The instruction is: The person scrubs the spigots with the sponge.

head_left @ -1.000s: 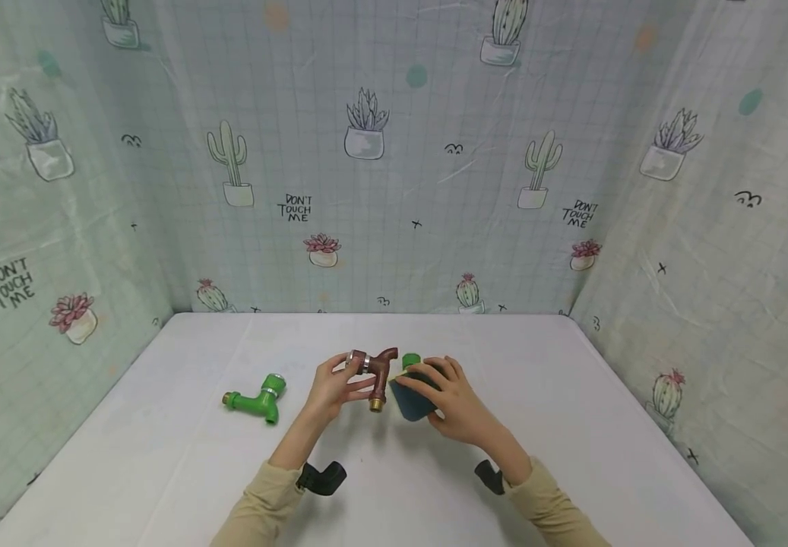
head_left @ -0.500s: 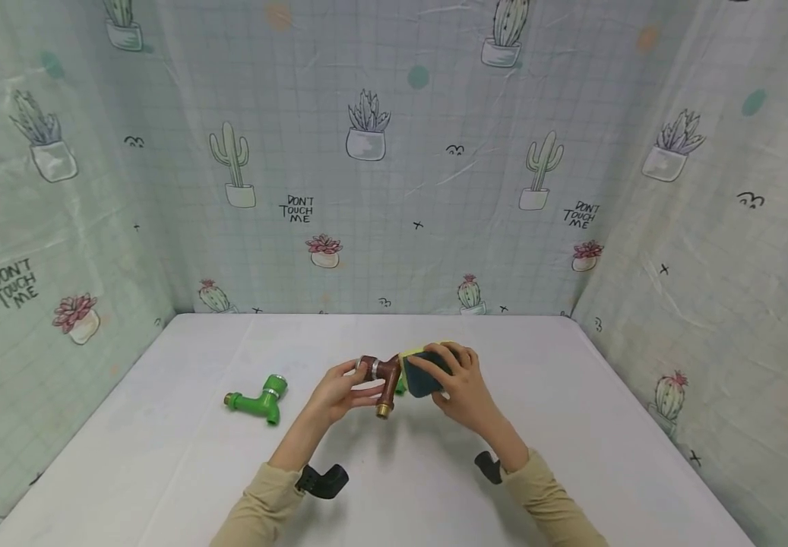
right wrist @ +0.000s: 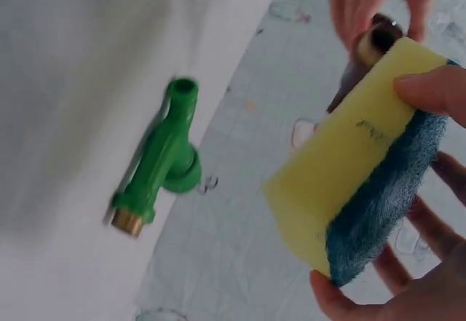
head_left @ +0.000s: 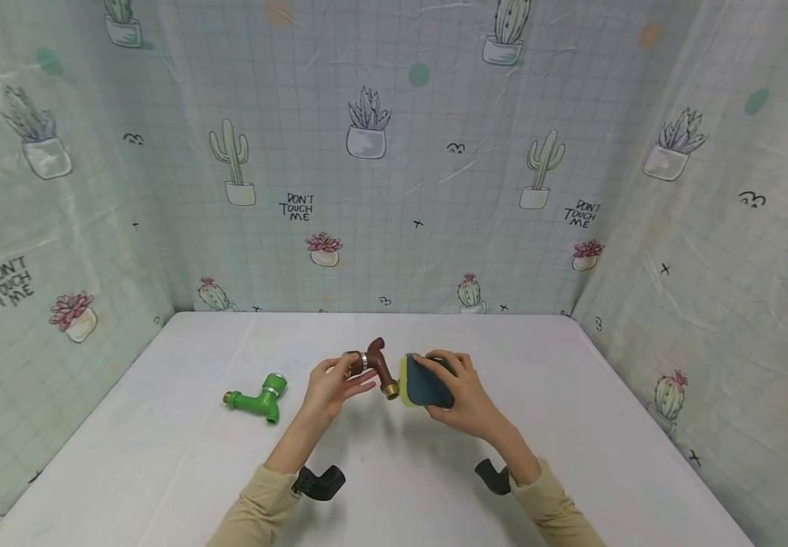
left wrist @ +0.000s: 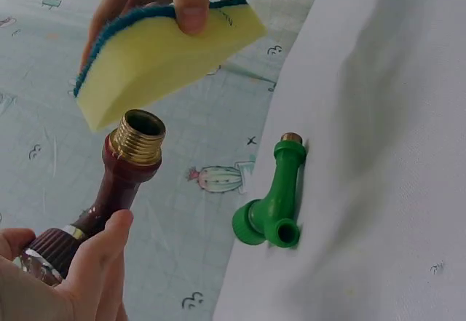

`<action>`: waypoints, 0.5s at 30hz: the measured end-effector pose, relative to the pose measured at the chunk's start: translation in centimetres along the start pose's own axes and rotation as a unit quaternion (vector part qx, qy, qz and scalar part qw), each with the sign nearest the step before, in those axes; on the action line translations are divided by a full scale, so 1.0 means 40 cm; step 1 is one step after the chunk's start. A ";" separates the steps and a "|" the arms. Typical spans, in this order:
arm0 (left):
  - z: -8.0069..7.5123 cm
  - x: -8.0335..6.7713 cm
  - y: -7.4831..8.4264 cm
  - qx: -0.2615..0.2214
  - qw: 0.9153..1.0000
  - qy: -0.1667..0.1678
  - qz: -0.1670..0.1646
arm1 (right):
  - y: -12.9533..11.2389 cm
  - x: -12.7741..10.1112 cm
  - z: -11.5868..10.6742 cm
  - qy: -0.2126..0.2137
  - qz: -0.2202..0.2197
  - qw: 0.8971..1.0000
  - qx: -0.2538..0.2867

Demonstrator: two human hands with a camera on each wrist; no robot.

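Brown tap (head_left: pixel 375 368) pinched in left hand (head_left: pixel 328 384), sponge (head_left: pixel 426 382) gripped by right hand (head_left: pixel 463 395) — curtain (head_left: pixel 295 207) (reads "DON'T TOUCH ME")

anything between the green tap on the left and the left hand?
Nothing: head view shows only bare white table between green tap and left hand, which holds the brown tap.

On the desk (head_left: pixel 161 456) a tap (head_left: pixel 254 397) lies left of the hands. Above the desk, the held tap (head_left: pixel 375 367) sits just left of the sponge (head_left: pixel 426 381).
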State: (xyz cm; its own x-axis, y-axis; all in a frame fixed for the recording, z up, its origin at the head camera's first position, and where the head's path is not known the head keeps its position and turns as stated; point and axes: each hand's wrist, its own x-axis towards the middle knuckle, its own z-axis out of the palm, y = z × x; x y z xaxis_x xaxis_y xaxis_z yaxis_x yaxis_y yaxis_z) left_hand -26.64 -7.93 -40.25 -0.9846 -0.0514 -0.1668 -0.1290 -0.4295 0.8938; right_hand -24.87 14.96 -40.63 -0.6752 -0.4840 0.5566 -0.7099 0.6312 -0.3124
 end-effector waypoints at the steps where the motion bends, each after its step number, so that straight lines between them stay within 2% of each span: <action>1: 0.000 0.000 0.001 -0.014 1.000 0.008 0.004 | -0.007 -0.004 0.000 0.000 0.013 1.000 0.022; 5: 0.004 0.000 0.003 -0.055 0.998 0.008 -0.011 | -0.027 -0.006 0.000 0.012 0.039 0.998 0.056; 8: 0.002 -0.001 0.002 -0.060 0.997 -0.016 -0.040 | -0.023 0.000 0.000 0.047 0.044 0.998 0.023; 12: -0.011 -0.006 -0.006 -0.027 0.993 -0.075 -0.092 | -0.003 0.004 -0.003 0.082 0.054 0.995 -0.028; 15: -0.020 -0.013 -0.015 0.029 0.985 -0.134 -0.101 | 0.009 0.004 0.000 0.082 0.060 0.993 -0.062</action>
State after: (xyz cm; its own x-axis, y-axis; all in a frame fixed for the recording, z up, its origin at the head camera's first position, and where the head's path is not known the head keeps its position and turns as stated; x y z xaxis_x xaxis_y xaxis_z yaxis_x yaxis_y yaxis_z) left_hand -25.97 -8.35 -41.04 -0.9327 0.2733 -0.2354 -0.3252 -0.3545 0.8767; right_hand -25.22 15.11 -40.66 -0.7044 -0.3022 0.6423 -0.5899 0.7525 -0.2929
